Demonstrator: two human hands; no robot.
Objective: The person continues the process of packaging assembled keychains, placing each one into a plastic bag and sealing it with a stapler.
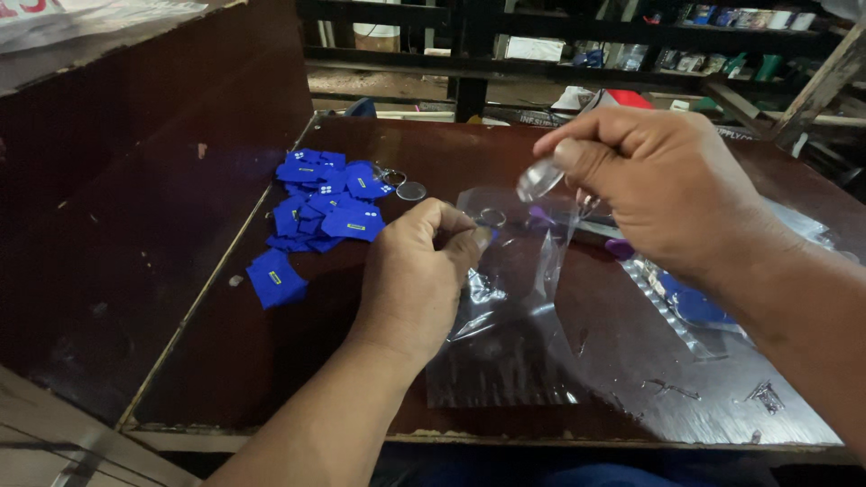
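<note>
Clear plastic bag (510, 334) lies flat on the dark brown counter (253, 361), its upper edge lifted between the two hands. Right hand (667, 189) is raised above the bag, fingers pinched shut on a small clear disc (539, 179). Left hand (419, 271) rests on the counter, fingertips closed on a metal key ring (492, 216) at the bag's mouth. Pile of blue square tags (325, 203) sits left of the hands; one loose blue tag (276, 278) lies nearer the counter edge. Another clear disc (411, 190) lies beside the pile.

Left hand (417, 275) low over the desk (271, 361), fingers curled, thumb and forefinger pinched. Right hand (663, 185) raised above it, fingertips pinched, forearm entering from right.
</note>
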